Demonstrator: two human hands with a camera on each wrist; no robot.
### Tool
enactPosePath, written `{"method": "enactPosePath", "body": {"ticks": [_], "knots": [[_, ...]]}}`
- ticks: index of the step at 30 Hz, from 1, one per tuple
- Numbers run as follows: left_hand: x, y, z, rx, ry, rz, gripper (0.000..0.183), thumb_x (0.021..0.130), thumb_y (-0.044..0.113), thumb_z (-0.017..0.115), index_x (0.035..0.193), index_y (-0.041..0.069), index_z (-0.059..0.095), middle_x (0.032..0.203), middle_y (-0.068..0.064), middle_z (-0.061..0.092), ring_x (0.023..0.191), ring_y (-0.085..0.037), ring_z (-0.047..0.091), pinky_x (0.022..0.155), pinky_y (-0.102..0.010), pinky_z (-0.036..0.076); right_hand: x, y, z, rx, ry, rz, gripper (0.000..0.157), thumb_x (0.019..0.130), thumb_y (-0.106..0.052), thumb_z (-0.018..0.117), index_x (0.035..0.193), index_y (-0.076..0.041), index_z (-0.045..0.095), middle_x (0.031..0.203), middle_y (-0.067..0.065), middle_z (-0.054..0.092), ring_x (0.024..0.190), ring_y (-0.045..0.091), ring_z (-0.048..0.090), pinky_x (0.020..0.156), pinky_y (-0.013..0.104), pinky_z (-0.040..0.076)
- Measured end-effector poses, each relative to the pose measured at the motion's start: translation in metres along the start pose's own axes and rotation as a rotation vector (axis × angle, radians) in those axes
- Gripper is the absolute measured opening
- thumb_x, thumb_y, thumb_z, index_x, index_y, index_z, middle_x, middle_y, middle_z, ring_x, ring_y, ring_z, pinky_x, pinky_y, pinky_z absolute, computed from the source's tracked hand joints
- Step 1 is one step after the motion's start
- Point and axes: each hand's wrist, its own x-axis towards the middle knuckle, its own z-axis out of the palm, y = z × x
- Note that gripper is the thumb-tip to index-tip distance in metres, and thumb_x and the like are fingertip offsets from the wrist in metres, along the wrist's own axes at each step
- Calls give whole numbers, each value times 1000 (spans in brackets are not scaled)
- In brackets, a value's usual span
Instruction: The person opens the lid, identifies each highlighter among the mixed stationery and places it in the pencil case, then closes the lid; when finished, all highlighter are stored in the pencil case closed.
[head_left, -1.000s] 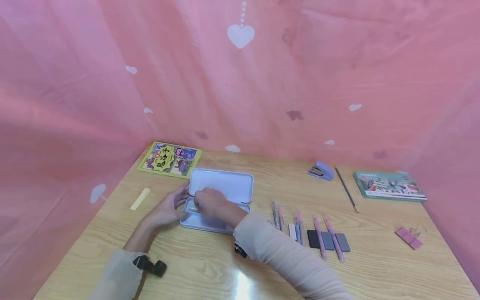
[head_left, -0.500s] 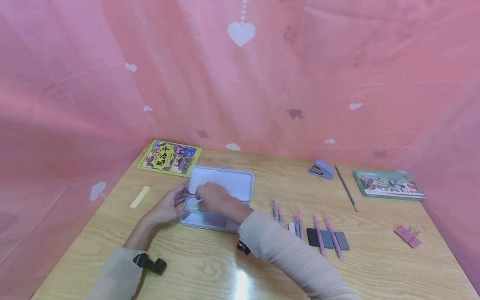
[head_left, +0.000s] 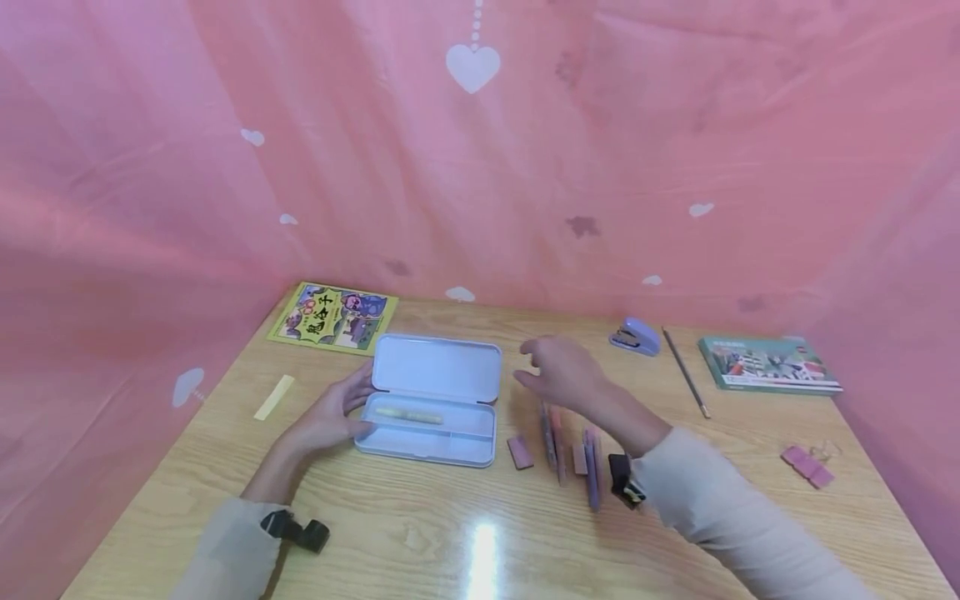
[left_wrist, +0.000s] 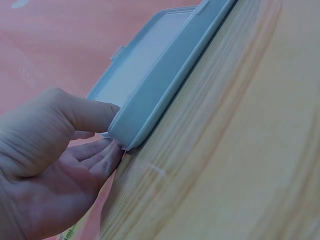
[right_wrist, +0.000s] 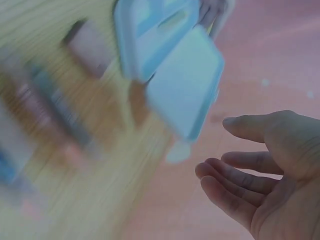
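A pale blue pencil case (head_left: 423, 450) lies with its lid raised on the wooden table. In its back compartment rests a pale yellowish pen (head_left: 410, 416). My left hand (head_left: 330, 417) grips the case's left end. The left wrist view shows the thumb at the rim of the case (left_wrist: 145, 100) and the fingers around its corner. Nothing is in my right hand (head_left: 566, 375), which is raised to the right of the case with fingers loosely bent and apart. Below it are several pens (head_left: 555, 442) and a small pinkish eraser-like block (head_left: 520, 452), blurred in the right wrist view.
A yellow picture booklet (head_left: 333, 317) and a pale yellow strip (head_left: 274, 397) lie on the left. Farther right are a purple stapler (head_left: 636, 337), a pencil (head_left: 686, 372), a green box (head_left: 771, 365) and a pink clip-like item (head_left: 807, 467). A pink curtain (head_left: 480, 183) stands behind.
My right hand has left the pencil case and swung right, above the pens. The pen inside the case now shows in full. My left hand stays at the case's left end.
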Motion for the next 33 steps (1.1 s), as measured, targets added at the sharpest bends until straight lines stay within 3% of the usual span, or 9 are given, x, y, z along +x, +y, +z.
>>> {"method": "enactPosePath", "body": {"ticks": [6, 10, 13, 18, 21, 24, 27, 29, 33], "knots": [[-1, 1, -2, 24, 6, -3, 101, 73, -9, 68, 152, 13, 8, 146, -20, 35, 133, -34, 38, 112, -40, 30, -13, 27, 15, 38, -24, 76, 33, 83, -21, 68, 104, 5, 68, 76, 8, 69, 65, 15, 62, 58, 30, 54], [0, 1, -2, 22, 3, 4, 100, 74, -9, 67, 152, 13, 9, 146, -20, 36, 133, -34, 38, 113, -41, 30, -18, 33, 39, 130, -111, 150, 14, 84, -12, 63, 78, -1, 67, 56, -1, 57, 46, 8, 48, 41, 20, 38], [1, 2, -2, 13, 1, 6, 101, 73, -10, 67, 152, 13, 9, 145, -19, 37, 132, -34, 38, 112, -39, 31, -21, 33, 53, 175, -130, 200, 28, 81, -5, 59, 54, -10, 52, 44, -5, 44, 38, 7, 41, 34, 17, 28], [1, 3, -3, 14, 0, 13, 102, 72, -10, 67, 152, 9, 7, 145, -21, 36, 133, -35, 38, 112, -38, 31, -20, 29, 63, 189, -96, 256, 37, 73, -1, 59, 45, -16, 40, 39, -10, 33, 35, 5, 34, 32, 16, 23], [1, 3, -3, 20, -2, 22, 101, 72, -10, 67, 152, 9, 7, 145, -22, 35, 133, -37, 37, 112, -40, 31, -18, 27, 63, 186, -86, 264, 36, 73, -3, 60, 45, -15, 41, 40, -10, 31, 36, 5, 31, 33, 17, 22], [2, 3, -2, 11, -2, 32, 102, 71, -11, 67, 152, 9, 8, 145, -22, 36, 133, -37, 37, 112, -40, 31, -17, 25, 53, 202, -76, 269, 26, 78, -9, 63, 54, -10, 54, 42, -7, 39, 36, 7, 36, 34, 17, 27], [3, 2, -1, 5, -5, 43, 103, 71, -11, 68, 152, 8, 8, 144, -23, 37, 132, -37, 38, 112, -39, 31, -15, 23, 33, 188, -41, 225, 13, 80, -13, 66, 73, -2, 68, 56, 0, 56, 41, 9, 43, 38, 20, 34], [2, 1, 0, 6, -5, 37, 103, 71, -11, 68, 152, 8, 7, 144, -22, 37, 132, -36, 38, 112, -38, 31, -13, 20, 16, 178, -26, 184, 15, 80, -13, 67, 85, 1, 71, 64, 4, 63, 43, 10, 45, 41, 21, 37], [1, 1, 1, 2, -3, 14, 102, 72, -10, 67, 152, 10, 7, 144, -21, 37, 133, -35, 38, 113, -40, 30, -7, 14, -9, 158, -16, 119, 20, 81, -13, 64, 94, 1, 71, 75, 8, 69, 50, 9, 53, 43, 22, 43]]}}
